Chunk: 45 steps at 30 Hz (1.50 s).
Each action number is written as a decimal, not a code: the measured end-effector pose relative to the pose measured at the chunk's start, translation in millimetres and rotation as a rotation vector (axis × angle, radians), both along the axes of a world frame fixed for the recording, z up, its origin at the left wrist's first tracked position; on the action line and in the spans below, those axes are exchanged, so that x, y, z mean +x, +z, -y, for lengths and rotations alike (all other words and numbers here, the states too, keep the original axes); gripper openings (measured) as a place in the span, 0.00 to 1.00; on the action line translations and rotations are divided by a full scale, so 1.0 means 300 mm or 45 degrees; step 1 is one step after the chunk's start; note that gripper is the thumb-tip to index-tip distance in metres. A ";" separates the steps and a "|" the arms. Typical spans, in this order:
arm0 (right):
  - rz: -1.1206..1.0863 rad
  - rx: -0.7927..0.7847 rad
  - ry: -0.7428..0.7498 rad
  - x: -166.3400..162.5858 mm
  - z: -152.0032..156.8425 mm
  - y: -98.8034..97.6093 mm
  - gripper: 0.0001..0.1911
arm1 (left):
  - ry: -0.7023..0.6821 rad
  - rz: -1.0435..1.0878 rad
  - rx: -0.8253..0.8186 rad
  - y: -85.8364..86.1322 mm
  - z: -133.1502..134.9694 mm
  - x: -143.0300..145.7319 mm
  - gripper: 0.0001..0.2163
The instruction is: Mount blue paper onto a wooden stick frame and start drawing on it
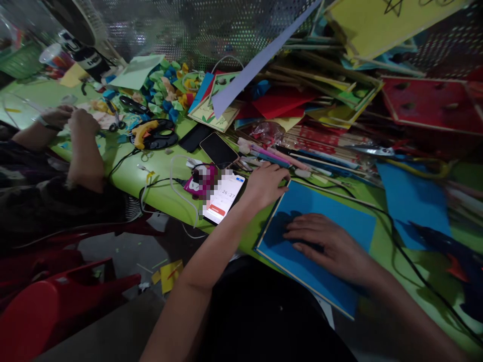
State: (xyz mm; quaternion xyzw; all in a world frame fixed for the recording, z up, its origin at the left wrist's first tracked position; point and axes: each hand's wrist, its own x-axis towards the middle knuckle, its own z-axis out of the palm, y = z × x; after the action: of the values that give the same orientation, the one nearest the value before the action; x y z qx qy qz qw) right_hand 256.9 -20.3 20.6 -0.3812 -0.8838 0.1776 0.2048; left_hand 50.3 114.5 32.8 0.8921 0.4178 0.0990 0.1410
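— Two hands on the work: report position and grip.

— Blue sheet (313,236) lies flat on the green table (128,171), at the near edge, directly in front of the person. Right hand (328,244) rests palm down on its middle, fingers spread and extended, gripping nothing. Left hand (266,183) sits at the sheet's far left corner, fingers curled over the edge. Whether it pinches the edge or only touches it cannot be told.

— Surroundings and obstructions?

— Lit phone (223,198) lies just beside the left wrist; a dark phone (218,149) lies beyond it. A bundle of pens and sticks (271,156) lies just past the left fingertips. A black cable (400,251) runs along the sheet's right side, between it and a second blue sheet (411,201). Farther left: a yellow glue gun (145,133) and a co-worker's hands (81,123) over paper scraps, well apart from the work. A red chair (56,301) stands below the table edge.

— Limits of view?

— Part of the lit phone's screen is pixelated. The right hand casts a shadow over the sheet under its fingers. The sheet's near corner is covered by the right forearm. The dark shape at far right is cut off by the frame and cannot be identified.
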 end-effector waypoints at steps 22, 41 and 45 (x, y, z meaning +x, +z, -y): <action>-0.135 -0.261 0.187 -0.055 0.022 0.037 0.16 | -0.056 0.064 -0.026 -0.041 -0.020 0.004 0.06; -0.200 -0.438 0.072 -0.039 0.002 0.059 0.24 | -0.059 0.041 -0.033 -0.021 -0.019 0.000 0.05; -0.195 -0.067 -0.480 0.072 -0.041 0.024 0.17 | -0.051 0.038 -0.017 -0.016 -0.010 -0.007 0.08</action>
State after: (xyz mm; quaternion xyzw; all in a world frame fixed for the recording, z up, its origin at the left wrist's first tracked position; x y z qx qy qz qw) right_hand 278.6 -8.0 27.7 -0.5307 -0.7737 0.1874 0.2910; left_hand 48.4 117.6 27.9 0.8977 0.3983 0.1069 0.1550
